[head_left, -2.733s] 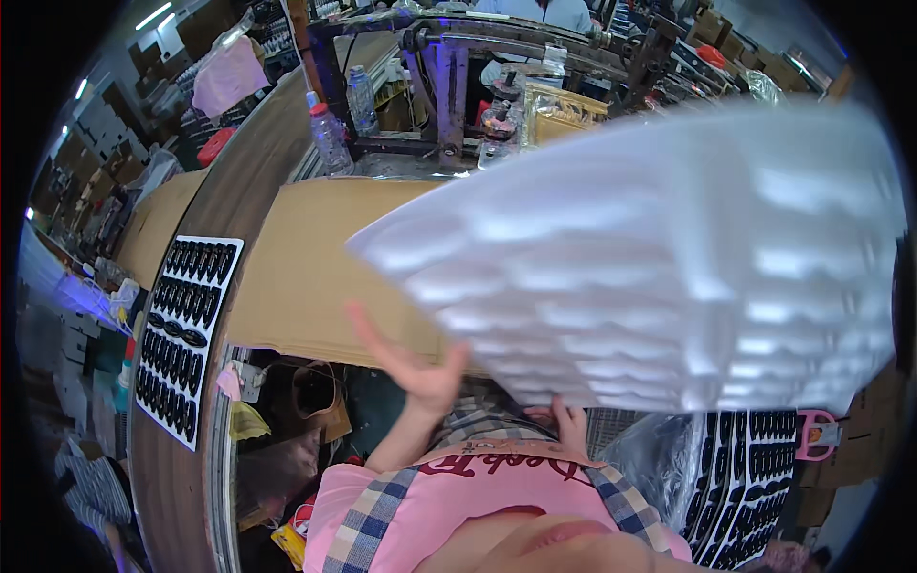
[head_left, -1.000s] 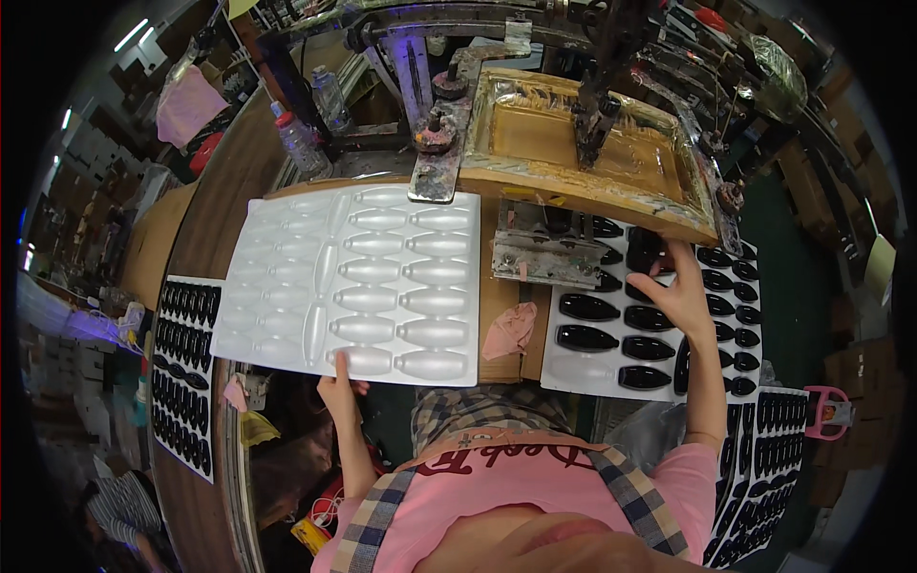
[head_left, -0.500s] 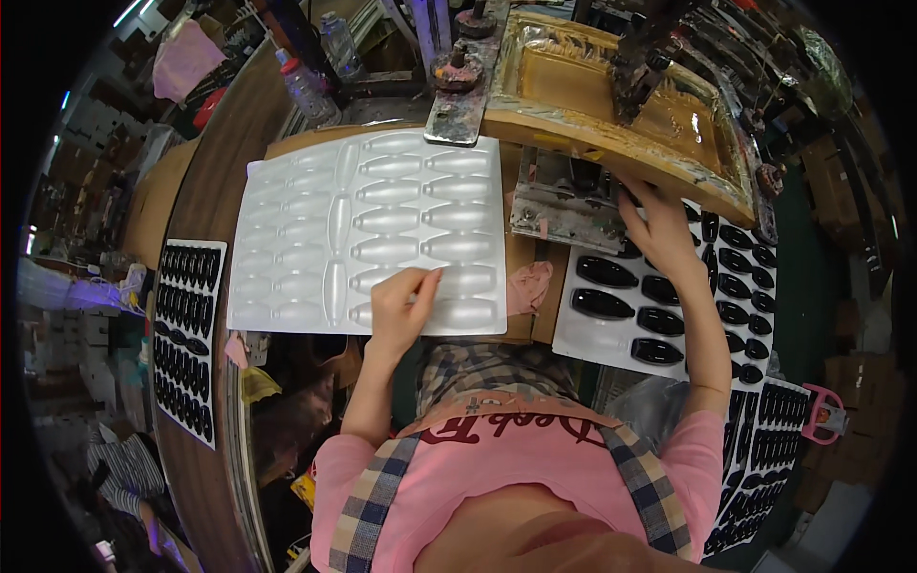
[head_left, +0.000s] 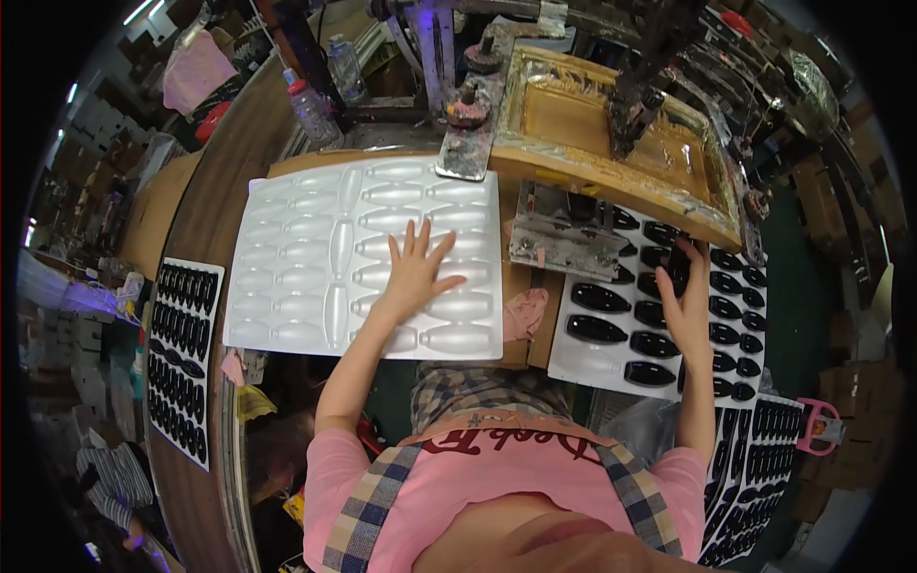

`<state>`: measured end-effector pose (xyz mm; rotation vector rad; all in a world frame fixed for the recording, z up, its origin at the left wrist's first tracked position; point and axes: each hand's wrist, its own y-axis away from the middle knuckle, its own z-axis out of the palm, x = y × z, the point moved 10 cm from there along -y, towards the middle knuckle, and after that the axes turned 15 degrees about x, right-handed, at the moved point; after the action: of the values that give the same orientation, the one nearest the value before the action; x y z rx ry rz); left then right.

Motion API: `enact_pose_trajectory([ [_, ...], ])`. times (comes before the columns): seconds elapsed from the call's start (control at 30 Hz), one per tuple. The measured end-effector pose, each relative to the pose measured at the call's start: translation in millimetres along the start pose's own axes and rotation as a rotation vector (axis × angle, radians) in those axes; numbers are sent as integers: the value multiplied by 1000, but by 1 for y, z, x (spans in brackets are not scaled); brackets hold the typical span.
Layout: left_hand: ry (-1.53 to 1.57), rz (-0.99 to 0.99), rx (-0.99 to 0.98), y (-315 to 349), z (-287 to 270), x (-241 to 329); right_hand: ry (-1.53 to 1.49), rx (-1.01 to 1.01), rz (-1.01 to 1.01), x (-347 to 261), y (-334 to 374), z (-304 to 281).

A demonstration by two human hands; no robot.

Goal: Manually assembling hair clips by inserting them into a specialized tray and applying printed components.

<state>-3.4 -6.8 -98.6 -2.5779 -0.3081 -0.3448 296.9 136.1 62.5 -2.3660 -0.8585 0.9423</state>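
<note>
My left hand [head_left: 415, 277] lies with fingers spread over a white moulded plastic tray [head_left: 250, 338], whose bottle-shaped hollows hold nothing. My right hand [head_left: 692, 310] closes its thumb and fingers around a glossy black bottle-shaped piece [head_left: 679, 267]. It is over a second white tray [head_left: 571, 365], which carries rows of similar black pieces [head_left: 596, 328]. Left of that hand stands an ink-stained metal jig [head_left: 564, 252], under the wooden screen frame [head_left: 611, 180]. The frame partly covers the far rows of black pieces.
A pink cloth [head_left: 524, 313] lies between the trays. At the left, a filled tray [head_left: 181, 353] sits on the brown table [head_left: 202, 239]. Bottles [head_left: 313, 115] stand behind the white tray. More filled trays [head_left: 755, 458] are at the lower right.
My left hand has gone from curled at the tray's near edge to spread over its middle. My right hand has moved from the jig to the right-hand tray, around a black piece.
</note>
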Motion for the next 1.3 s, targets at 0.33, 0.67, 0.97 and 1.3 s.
enact_pose_trajectory([
  [0.33, 78, 42, -33, 10, -1, 11, -233, -107, 238, 15, 16, 15],
  [0.67, 49, -1, -65, 14, -1, 16, -160, -152, 140, 14, 19, 23],
  [0.97, 303, 53, 140, -43, -86, 47, -84, -31, 329, 54, 28, -17],
  [1.3, 538, 47, 188, -166, -26, 61, -173, 37, 276, 41, 4, -21],
])
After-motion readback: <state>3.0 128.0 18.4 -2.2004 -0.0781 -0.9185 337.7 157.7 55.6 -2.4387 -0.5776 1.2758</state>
